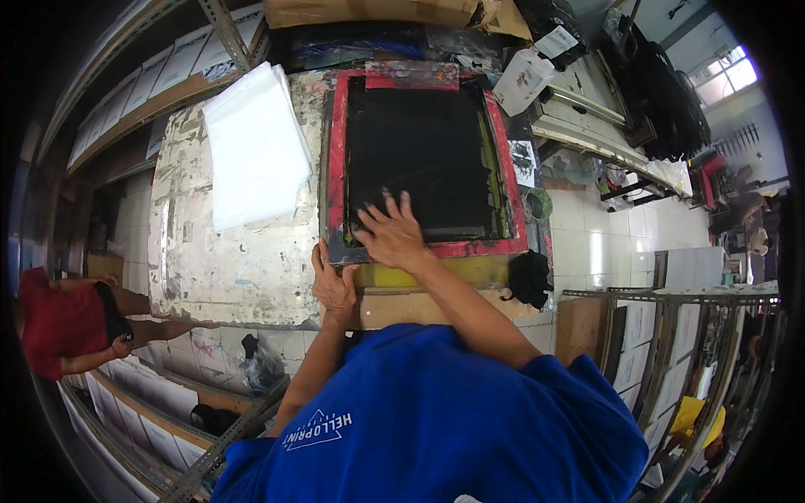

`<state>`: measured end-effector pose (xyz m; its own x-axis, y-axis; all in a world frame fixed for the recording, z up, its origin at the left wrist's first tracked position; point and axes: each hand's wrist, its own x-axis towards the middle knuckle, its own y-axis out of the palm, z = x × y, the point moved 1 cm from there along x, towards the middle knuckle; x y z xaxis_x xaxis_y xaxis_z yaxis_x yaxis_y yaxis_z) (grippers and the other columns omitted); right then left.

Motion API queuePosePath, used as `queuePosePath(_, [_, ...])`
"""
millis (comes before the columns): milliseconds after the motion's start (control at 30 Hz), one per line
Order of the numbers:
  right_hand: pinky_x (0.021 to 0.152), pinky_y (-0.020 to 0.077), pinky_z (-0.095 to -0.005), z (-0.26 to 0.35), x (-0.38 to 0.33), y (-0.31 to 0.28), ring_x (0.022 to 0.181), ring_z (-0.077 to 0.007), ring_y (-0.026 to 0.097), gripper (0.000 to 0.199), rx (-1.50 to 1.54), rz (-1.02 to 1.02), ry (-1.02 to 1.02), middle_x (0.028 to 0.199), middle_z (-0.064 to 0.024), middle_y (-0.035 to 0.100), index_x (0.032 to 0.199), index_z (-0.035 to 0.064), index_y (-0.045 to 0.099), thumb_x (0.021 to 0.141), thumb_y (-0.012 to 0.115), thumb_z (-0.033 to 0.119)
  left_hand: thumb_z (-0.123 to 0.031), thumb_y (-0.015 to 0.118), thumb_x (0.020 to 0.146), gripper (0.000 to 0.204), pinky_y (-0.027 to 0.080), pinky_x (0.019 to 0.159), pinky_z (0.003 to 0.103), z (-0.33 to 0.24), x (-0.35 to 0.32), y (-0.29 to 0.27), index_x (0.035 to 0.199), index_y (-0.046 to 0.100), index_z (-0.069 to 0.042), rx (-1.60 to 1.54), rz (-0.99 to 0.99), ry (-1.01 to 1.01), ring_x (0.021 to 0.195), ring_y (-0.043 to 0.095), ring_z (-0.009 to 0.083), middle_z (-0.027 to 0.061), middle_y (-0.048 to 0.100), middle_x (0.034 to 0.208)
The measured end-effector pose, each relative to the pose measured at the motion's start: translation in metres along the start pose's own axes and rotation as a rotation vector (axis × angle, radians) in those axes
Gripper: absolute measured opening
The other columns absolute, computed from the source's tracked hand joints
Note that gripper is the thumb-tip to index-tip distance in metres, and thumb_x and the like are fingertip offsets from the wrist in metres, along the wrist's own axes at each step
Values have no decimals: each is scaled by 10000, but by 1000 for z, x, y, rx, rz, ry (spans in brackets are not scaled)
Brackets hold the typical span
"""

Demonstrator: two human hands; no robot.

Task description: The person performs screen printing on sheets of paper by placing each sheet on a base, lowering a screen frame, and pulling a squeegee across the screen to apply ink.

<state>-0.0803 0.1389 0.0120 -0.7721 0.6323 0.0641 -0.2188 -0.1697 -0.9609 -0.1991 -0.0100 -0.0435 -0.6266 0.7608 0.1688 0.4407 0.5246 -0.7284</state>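
Note:
In front of me lies a screen printing frame (511, 201) with red edges around a dark black panel (419, 151). My right hand (392, 233) rests over the panel's lower left part, fingers spread and nothing in them. At the frame's lower left corner is my left hand (333, 281), its fingers pointing up along the outer edge; whether they grip it is hard to make out. A stained, dark-and-red bar (412, 75) lies across the frame's far edge. Below the near edge shows a yellow-green strip (465, 272).
White sheets (256, 147) lie stacked on the paint-stained table (226, 277) to the left. A black cloth (528, 278) sits by the frame's lower right corner, a white container (521, 81) beyond its upper right. Racks stand on both sides. A person in red (71, 327) is at the left.

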Motion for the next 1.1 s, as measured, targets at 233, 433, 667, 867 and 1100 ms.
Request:
queuePosePath(233, [1223,104,-650,-121,-92,-47,1464,-433,359,605,-233,30,415,1470,-131,577,1430,74,583,1044,378,491,-357,689,871,860,540,838,514,-3,0,-3,1608,302,-139,-20,31,-5,1043,649,465,215,439,1521])
queuePosePath(433, [1221,88,-665,-240,24,-29,1477,-435,339,576,-360,-29,441,1465,-135,575,1480,83,521,1042,371,426,-369,678,884,844,539,861,516,-6,1,-8,1599,310,-112,-27,61,-6,1115,618,493,252,421,1526])
queuePosePath(667, [1153,289,-578,-267,90,-56,1302,-359,520,444,-571,144,354,1240,-110,690,1281,106,672,866,622,257,-425,668,901,823,540,890,510,-4,1,-5,1582,348,-92,-21,42,-22,1169,601,490,269,443,1503])
queuePosePath(867, [913,438,-477,-224,7,-57,1057,-304,635,194,-360,-248,224,909,-111,730,933,121,774,744,732,118,-541,597,948,819,538,906,495,-2,1,0,1581,350,-83,-35,-5,48,1213,583,490,264,466,1482])
queuePosePath(1100, [896,454,-488,-279,-22,-121,1065,-317,629,231,-304,-654,513,951,-103,738,993,96,771,766,737,119,-533,575,960,794,539,906,497,1,2,1,1577,363,-81,-27,2,40,1211,585,491,263,463,1491])
